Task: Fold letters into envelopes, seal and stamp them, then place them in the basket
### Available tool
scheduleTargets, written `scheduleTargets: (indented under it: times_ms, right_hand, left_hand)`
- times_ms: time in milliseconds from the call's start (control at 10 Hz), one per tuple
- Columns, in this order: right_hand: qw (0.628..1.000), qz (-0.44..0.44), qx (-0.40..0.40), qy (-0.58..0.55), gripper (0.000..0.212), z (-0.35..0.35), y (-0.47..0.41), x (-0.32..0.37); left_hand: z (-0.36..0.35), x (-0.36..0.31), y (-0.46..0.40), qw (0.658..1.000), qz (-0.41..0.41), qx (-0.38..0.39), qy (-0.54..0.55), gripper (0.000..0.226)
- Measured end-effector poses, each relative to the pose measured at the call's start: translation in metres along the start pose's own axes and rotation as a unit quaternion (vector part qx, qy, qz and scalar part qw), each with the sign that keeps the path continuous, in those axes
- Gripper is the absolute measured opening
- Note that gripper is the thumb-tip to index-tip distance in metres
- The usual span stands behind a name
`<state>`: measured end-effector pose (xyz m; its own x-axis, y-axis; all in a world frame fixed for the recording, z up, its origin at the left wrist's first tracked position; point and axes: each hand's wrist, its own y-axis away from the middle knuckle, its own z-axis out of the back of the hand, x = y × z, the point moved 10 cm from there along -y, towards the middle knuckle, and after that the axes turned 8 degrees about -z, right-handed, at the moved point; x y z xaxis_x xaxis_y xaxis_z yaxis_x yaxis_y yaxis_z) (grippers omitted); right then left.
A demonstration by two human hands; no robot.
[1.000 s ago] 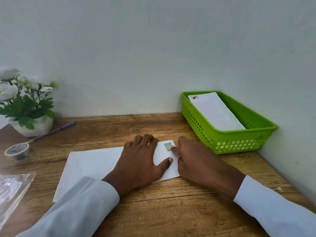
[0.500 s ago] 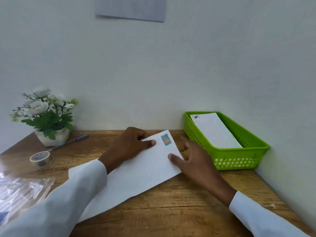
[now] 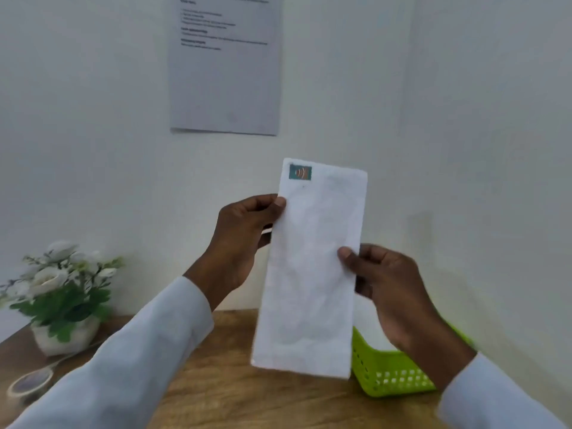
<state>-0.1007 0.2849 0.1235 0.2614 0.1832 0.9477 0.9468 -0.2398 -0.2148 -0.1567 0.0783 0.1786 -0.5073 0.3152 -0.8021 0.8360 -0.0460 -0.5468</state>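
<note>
Grip: left hand [image 3: 240, 243] and right hand [image 3: 388, 286] pinch the stamped envelope [image 3: 312, 274] upright by its long edges.
Next: lower it flat into the basket [image 3: 387, 376], stamp [image 3: 300, 172] up.

plant [image 3: 63, 300] left on table [image 3: 235, 394] | basket [image 3: 387, 376] right | envelope [image 3: 312, 267] between

**Background: corner desk, pale walls**

Wooden worktop [image 3: 235, 394] sits in a corner where two plain off-white walls [image 3: 93, 119] meet. Printed sheet [image 3: 225, 69] stuck on back wall, text too blurred to read. White flowers in a white pot [image 3: 63, 308] at worktop's left rear. Light soft, even.
</note>
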Motion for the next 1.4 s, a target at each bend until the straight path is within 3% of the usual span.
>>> scheduleTargets:
  times_ms: [200, 300, 400, 500, 600, 800, 1000, 1200, 1300, 1400]
  right_hand:
    - [0.992, 0.072, -0.099, 0.028, 0.016, 0.063, -0.063, 0.058]
    - [0.984, 0.088, -0.138, 0.075, 0.002, 0.086, -0.087, 0.059]
    - [0.936, 0.098, -0.205, 0.268, 0.014, 0.108, -0.105, 0.043]
    - [0.829, 0.073, -0.232, 0.504, 0.024, 0.117, -0.112, 0.017]
    - [0.766, 0.048, -0.204, 0.608, 0.012, 0.117, -0.113, -0.010]
    - [0.701, 0.014, -0.165, 0.694, 0.015, 0.115, -0.110, -0.035]
    - [0.636, -0.018, -0.125, 0.761, 0.012, 0.109, -0.108, -0.049]
    - [0.602, -0.028, -0.104, 0.791, 0.028, 0.104, -0.108, -0.054]
    - [0.608, -0.021, -0.100, 0.788, 0.028, 0.102, -0.105, -0.053]
    - [0.635, 0.009, -0.065, 0.770, 0.026, 0.093, -0.104, -0.053]
  left_hand:
    - [-0.055, 0.007, -0.044, 0.999, -0.040, 0.011, -0.011, 0.004]
    - [-0.071, 0.033, -0.062, 0.999, -0.036, -0.007, -0.034, 0.003]
    - [-0.075, 0.077, -0.070, 0.996, -0.007, -0.023, -0.088, 0.006]
    - [-0.073, 0.135, -0.063, 0.986, 0.052, -0.005, -0.161, 0.013]
    - [-0.063, 0.182, -0.052, 0.969, 0.121, 0.001, -0.216, 0.012]
    - [-0.052, 0.207, -0.035, 0.898, 0.187, 0.002, -0.397, 0.044]
    - [-0.070, 0.210, -0.034, 0.824, 0.141, 0.082, -0.543, 0.053]
    - [-0.080, 0.208, -0.032, 0.799, 0.110, 0.106, -0.581, 0.047]
    - [-0.079, 0.205, -0.033, 0.807, 0.087, 0.100, -0.576, 0.047]
    - [-0.086, 0.187, -0.033, 0.828, -0.027, 0.082, -0.554, 0.030]
